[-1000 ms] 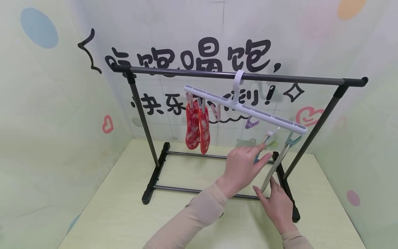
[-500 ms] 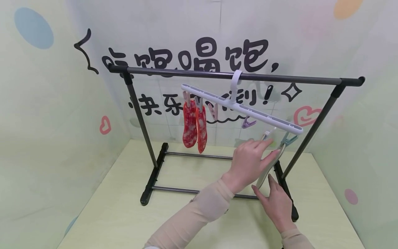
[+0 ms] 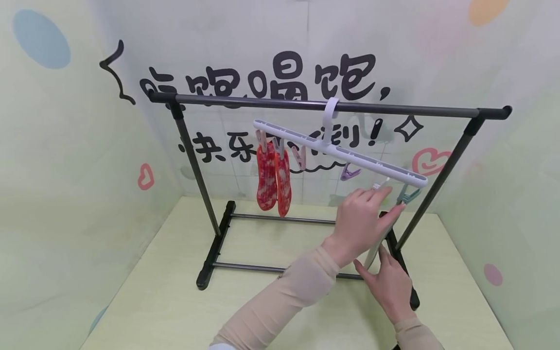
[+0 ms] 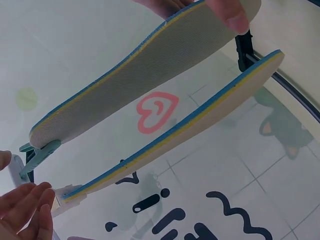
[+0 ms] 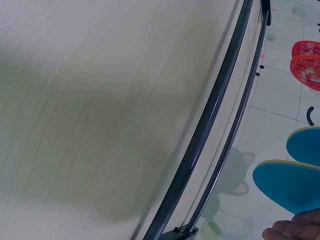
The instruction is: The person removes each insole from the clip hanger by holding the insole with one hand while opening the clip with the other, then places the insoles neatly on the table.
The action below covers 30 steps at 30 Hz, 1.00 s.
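My right hand (image 3: 391,287) holds the lower end of a hanging insole (image 4: 115,85), thumb on its grey face and fingers behind. A teal clip (image 4: 42,156) grips that insole's upper end. My left hand (image 3: 358,223) is raised beside the teal clip, its thumb close to it and its fingers near a white clip (image 4: 70,197). From the white clip hangs a second insole (image 4: 185,130) with a blue and yellow edge. In the right wrist view, the insoles' blue faces show. Both clips are on the lilac hanger (image 3: 372,165), which tilts down to the right.
The hanger hooks over a black rack's top bar (image 3: 262,103). Two red insoles (image 3: 267,180) hang clipped at the hanger's left end. A pink clip (image 3: 299,158) and a purple clip (image 3: 350,172) hang nearer the middle. The rack stands on a pale table (image 3: 166,301).
My left hand has moved right and slightly up, from beside the white clip's insole towards the teal clip. My right hand stays on the insole's lower end.
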Available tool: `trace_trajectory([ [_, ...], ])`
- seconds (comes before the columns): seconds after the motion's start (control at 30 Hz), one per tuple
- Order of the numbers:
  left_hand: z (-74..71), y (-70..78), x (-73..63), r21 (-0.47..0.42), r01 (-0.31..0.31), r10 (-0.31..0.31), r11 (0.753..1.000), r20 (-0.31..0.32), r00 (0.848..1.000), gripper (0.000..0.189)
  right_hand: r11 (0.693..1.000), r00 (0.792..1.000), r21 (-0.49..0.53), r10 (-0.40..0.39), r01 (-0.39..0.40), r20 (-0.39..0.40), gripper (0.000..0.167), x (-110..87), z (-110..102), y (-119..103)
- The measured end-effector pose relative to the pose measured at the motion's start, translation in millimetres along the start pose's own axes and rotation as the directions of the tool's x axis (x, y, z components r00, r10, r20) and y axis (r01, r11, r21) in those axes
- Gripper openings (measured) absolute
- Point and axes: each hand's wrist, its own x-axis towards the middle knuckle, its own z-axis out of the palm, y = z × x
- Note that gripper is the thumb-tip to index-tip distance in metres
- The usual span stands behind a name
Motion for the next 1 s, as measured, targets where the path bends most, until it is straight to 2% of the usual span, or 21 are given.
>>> trace_trajectory([
  [0.2, 1.3, 5.4, 4.1, -0.053, 0.013, -0.011, 0.998, 0.032, 0.999, 0.04, 1.0, 1.0, 0.005, -0.01, 0.01, -0.01, 0.072, 0.4, -1, 3],
  [0.4, 5.0, 9.8, 8.8, -0.099, 0.028, -0.022, 0.995, 0.063, 0.998, 0.047, 0.997, 0.997, -0.03, -0.069, 0.068, -0.023, 0.062, 3.0, -1, 4],
  [0.5, 7.9, 11.8, 10.6, -0.073, 0.037, -0.032, 0.997, 0.073, 0.997, 0.047, 0.995, 0.996, -0.045, -0.085, 0.084, -0.015, 0.062, 5.0, -1, 5],
  [0.77, 13.9, 13.4, 16.5, -0.014, 0.042, -0.041, 0.999, 0.07, 0.997, 0.045, 0.997, 0.998, -0.053, -0.063, 0.064, 0.011, 0.063, 5.5, 0, 2],
  [1.0, 16.2, 18.7, 21.2, 0.072, 0.086, -0.091, 0.994, 0.071, 0.993, 0.035, 0.994, 0.993, -0.046, -0.106, 0.104, -0.045, 0.042, 4.6, 3, 1],
])
